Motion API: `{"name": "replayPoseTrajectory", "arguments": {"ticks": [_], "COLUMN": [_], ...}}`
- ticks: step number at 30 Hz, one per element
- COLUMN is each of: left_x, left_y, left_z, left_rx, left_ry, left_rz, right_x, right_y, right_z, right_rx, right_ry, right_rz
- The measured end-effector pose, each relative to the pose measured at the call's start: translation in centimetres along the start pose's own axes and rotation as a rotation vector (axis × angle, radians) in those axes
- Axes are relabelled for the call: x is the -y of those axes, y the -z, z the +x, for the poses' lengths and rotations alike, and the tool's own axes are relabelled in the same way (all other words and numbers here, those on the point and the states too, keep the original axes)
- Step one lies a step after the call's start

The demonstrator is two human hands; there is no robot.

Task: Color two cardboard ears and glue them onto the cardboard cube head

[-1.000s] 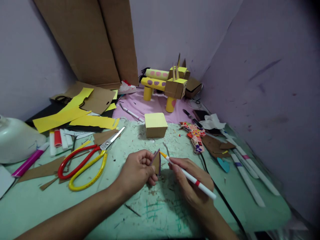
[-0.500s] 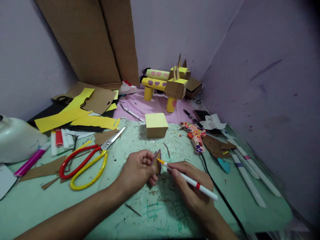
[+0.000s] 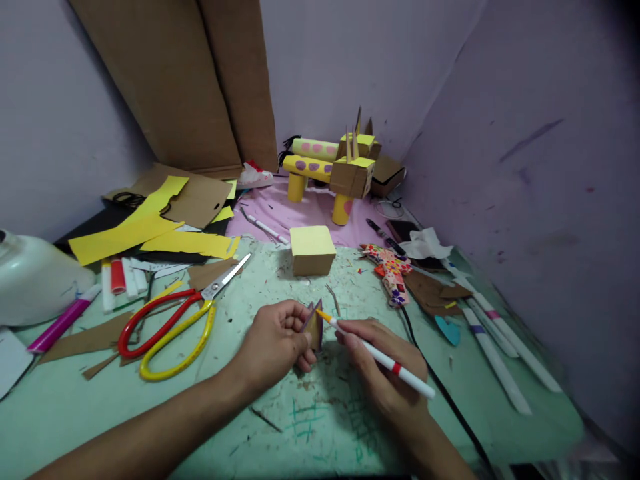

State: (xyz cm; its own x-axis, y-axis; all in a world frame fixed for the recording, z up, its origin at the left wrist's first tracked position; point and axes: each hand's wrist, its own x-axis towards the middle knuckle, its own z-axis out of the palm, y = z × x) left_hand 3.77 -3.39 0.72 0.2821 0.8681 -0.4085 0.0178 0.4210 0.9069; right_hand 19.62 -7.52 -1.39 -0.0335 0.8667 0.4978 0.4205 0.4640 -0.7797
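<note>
A small folded cardboard piece (image 3: pixel 315 328) with purple edges is pinched between the thumb and fingers of my left hand (image 3: pixel 280 335), low over the table's middle. My right hand (image 3: pixel 385 363) grips a white marker (image 3: pixel 383 360) with a red band, and its orange tip touches or nearly touches the top of the cardboard piece. Just beyond both hands sits a small box (image 3: pixel 313 251) with a pale yellow top and brown cardboard sides.
Red-and-yellow scissors (image 3: pixel 213 290), yellow paper strips (image 3: pixel 125 237) and a purple marker (image 3: pixel 65 319) lie left. Yellow spotted cardboard animals (image 3: pixel 330 170) stand behind. A patterned glue gun (image 3: pixel 395 273) with a black cord and several white markers (image 3: pixel 500 360) lie right.
The marker tip in my right hand has shifted slightly up, toward the top corner of the cardboard piece. My left hand has stayed nearly still.
</note>
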Motion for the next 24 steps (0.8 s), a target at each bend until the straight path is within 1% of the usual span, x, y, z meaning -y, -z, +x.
{"name": "replayPoseTrajectory", "arguments": {"ticks": [3, 8, 10, 14, 19, 24], "left_x": [0.0, -0.01, 0.01, 0.07, -0.03, -0.02], "left_y": [0.0, 0.02, 0.02, -0.02, 0.02, -0.01], "left_z": [-0.03, 0.07, 0.14, 0.13, -0.1, -0.08], "left_rx": [0.002, 0.004, 0.01, 0.002, 0.008, 0.009], "left_ry": [-0.003, -0.002, -0.007, -0.006, -0.004, -0.004], "left_rz": [-0.001, 0.011, 0.013, 0.017, 0.011, 0.011], "right_x": [-0.06, 0.24, 0.29, 0.1, -0.01, 0.07], "right_y": [0.1, 0.22, 0.14, -0.03, -0.02, -0.02], "right_z": [0.09, 0.12, 0.1, 0.16, 0.26, 0.07], "right_rx": [-0.026, 0.082, 0.062, -0.026, -0.046, -0.039], "right_ry": [0.01, 0.032, 0.013, -0.039, -0.032, -0.06], "right_rz": [-0.011, -0.012, -0.004, -0.026, -0.037, -0.017]}}
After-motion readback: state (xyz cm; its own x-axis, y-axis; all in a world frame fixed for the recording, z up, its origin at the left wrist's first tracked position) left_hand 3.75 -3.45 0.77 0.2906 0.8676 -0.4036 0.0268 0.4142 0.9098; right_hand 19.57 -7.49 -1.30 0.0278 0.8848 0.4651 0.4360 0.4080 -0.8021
